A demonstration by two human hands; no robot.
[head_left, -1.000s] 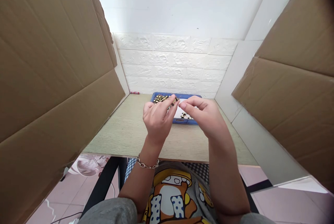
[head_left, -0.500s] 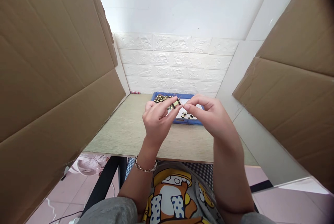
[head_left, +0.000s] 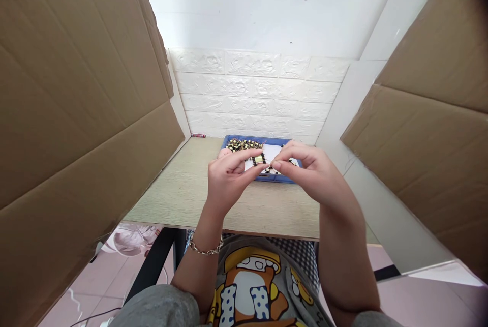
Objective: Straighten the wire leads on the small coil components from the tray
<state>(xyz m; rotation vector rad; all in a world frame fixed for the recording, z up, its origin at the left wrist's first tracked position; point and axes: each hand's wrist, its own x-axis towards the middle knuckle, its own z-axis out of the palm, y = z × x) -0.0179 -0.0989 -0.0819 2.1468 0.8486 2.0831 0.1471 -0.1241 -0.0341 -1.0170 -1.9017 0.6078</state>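
Between the thumb and index finger of my left hand is a small yellow-and-black transformer coil, with fine pins along its dark sides. My right hand is closed in a pinch just right of the coil. Whatever those fingertips hold, perhaps a thin wire, is too small to make out. Beyond both hands lies a blue tray on the table. A heap of similar coils fills its back left, and a few more lie at the right, partly hidden by my right hand.
Cardboard panels rise on the left and another cardboard panel on the right. A white brick-pattern wall closes off the back of the wooden table. A small red tube lies at the back left.
The coil has turned so its yellow face shows more fully. My right hand has moved slightly right and down, and the gap between the two hands' fingertips is a little wider.
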